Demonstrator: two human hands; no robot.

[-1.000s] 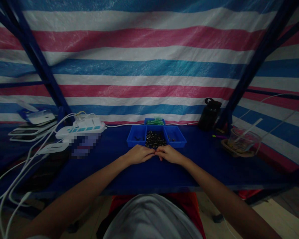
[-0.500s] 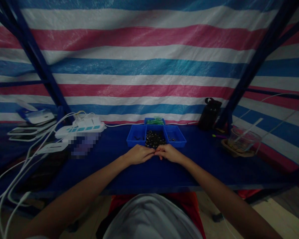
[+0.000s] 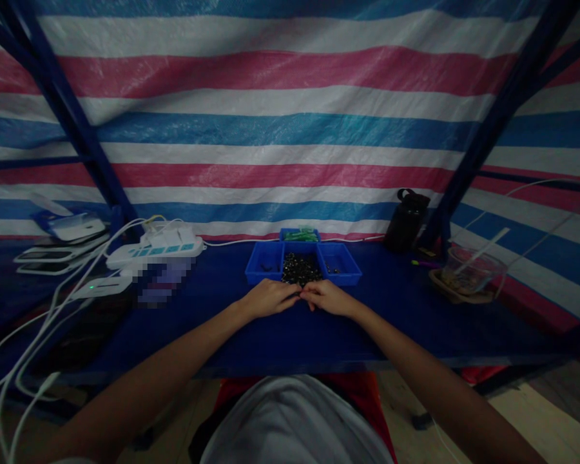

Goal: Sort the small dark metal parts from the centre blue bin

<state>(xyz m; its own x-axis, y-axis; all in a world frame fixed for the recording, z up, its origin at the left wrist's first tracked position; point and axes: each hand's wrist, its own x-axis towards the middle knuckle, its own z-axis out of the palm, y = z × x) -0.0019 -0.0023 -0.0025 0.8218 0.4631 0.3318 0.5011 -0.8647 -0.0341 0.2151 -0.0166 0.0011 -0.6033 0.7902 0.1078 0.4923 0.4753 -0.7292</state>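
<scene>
My left hand point(image 3: 272, 298) and my right hand point(image 3: 327, 298) meet fingertip to fingertip at the near edge of the middle blue bin. Both are closed in a pinch; whatever lies between the fingers is too small or too hidden to make out. Just beyond them, a heap of small dark shiny parts point(image 3: 300, 267) fills the middle bin. The left blue bin point(image 3: 257, 278) holds a few small dark pieces, and the right blue bin point(image 3: 348, 278) a few small shiny ones. Behind stands another blue bin with green packets point(image 3: 300, 236).
On the blue table point(image 3: 290, 348), a white power strip point(image 3: 120, 258) with cables and stacked phones point(image 3: 53, 253) lies at the left. A black bottle point(image 3: 406, 222) stands back right, near a clear plastic container point(image 3: 473, 270). Blue metal posts and a striped sheet point(image 3: 280, 135) enclose the table.
My hands stay together in almost the same place, with only a very slight shift of the fingers. A small green light now shows on the white device at the left.
</scene>
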